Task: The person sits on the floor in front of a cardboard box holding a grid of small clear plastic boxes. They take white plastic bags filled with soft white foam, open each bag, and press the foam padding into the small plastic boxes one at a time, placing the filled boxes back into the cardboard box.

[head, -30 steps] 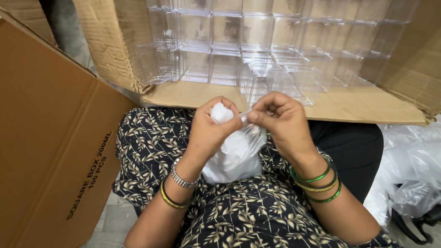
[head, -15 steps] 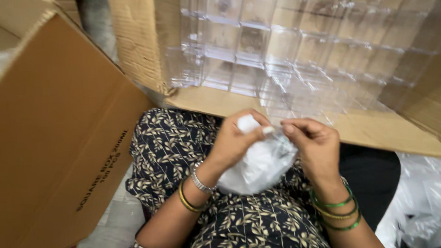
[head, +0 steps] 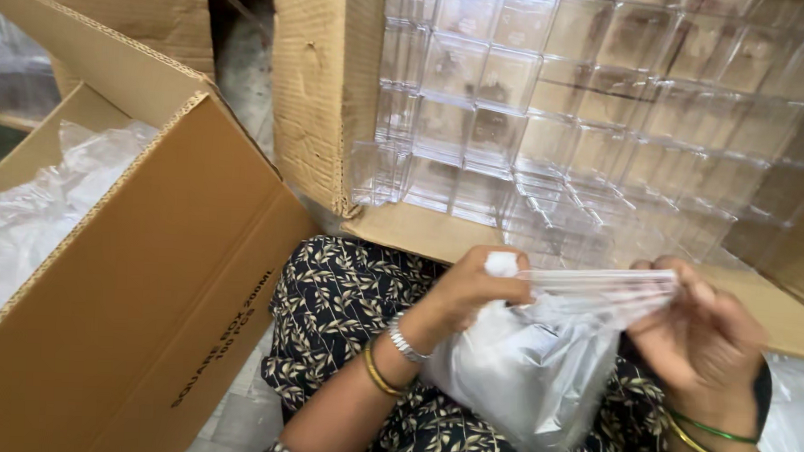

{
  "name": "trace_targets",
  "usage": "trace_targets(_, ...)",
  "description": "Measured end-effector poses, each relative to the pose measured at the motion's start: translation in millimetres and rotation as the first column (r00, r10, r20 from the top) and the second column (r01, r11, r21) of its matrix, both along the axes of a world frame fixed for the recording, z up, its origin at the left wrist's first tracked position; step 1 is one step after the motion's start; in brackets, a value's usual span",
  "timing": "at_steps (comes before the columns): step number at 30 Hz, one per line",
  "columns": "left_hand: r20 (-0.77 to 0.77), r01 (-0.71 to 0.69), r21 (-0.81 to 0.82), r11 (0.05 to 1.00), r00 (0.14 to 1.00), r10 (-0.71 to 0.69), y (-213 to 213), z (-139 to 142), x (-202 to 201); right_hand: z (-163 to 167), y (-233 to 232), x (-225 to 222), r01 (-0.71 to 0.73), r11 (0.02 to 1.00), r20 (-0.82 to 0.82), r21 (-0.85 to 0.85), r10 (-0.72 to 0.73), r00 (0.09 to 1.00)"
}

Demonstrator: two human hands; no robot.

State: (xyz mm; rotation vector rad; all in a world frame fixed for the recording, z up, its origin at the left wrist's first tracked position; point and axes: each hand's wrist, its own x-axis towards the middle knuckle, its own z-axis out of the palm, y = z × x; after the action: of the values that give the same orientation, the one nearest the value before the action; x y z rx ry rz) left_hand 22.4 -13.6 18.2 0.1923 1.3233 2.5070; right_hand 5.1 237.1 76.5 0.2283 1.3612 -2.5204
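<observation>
Bag of clear plastic, hanging over the lap just below the open carton of clear boxes, mouth stretched level from side to side. Left hand clamped on the near end of the mouth, right hand pinched shut on the far end, neither nearer than the other. Pulled wide now, where half a second ago bunched between hands close together.

Surroundings, with the open carton of clear boxes as landmark.
Open cardboard carton lying on its side, stacked full of clear square plastic boxes. Left of it, large brown cardboard box holding crumpled clear plastic sheeting. Below it, dark leaf-patterned fabric.
</observation>
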Motion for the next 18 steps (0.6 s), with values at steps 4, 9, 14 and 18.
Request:
trace_targets(4,-0.201,-0.374,-0.495,0.784,0.927,0.316,35.4,8.9,-24.7,-22.7,-0.2,-15.1,0.329,0.825,-0.5,0.46,-0.065,0.864)
trace_targets(9,-0.512,-0.642,-0.646,0.412,0.766,0.389,57.5,11.3,-42.0,-63.6,1.1,-38.0,0.382,0.625,-0.464,0.681,-0.036,0.885)
trace_targets(14,-0.5,-0.663,-0.547,0.511,0.749,0.436,54.3,-9.7,-47.5,-77.0,-3.7,-42.2,0.482,0.513,-0.629,0.71,0.153,0.762)
trace_targets(18,-0.312,-0.608,-0.545,0.577,0.786,0.534,53.4,-17.8,-51.8,-81.0,-4.7,-39.8,0.315,0.775,-0.519,0.548,0.02,0.855)
